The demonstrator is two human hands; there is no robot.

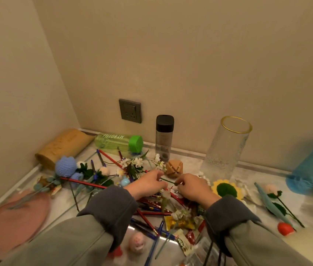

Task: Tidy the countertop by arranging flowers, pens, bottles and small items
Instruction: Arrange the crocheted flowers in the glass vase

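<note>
Green thin flower stem [168,181] was pinched at both ends by left hand [148,183] and right hand [194,187].

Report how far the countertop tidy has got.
Barely started: the black-capped bottle stands upright by the wall, and the glass vase is empty. In hand: left hand and right hand pinch a green flower stem. Left: scattered pens, the green bottle on its side, crochet flowers.

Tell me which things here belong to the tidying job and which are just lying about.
Job: left hand and right hand pinching a green stem; daisies; pens; glass vase; green bottle; black-capped bottle.
Lying about: pink plate; wall socket.
</note>
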